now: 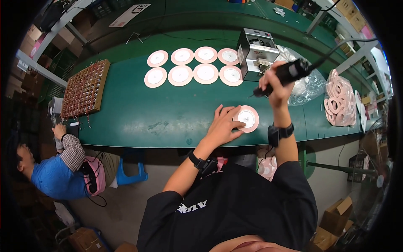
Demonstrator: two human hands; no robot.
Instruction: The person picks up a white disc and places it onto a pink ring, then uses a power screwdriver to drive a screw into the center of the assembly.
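Observation:
Near the table's front edge lies a round disc [248,119] with a pink rim and a white middle. My left hand [224,125] holds it against the table, thumb on its face and fingers along its left and far edge. Raised to the right of that disc, my right hand [275,86] is wrapped round a black electric screwdriver [289,72]. Its thin bit points down and left, above the table and apart from the disc. A cord runs from its back end to the upper right.
Several matching discs [181,74] lie in two rows beside a black-and-grey machine [257,52]. A clear bag [308,86] and a bag of pink rings [340,101] are at right. At left stand a filled rack [86,86] and a seated co-worker [63,170] in blue.

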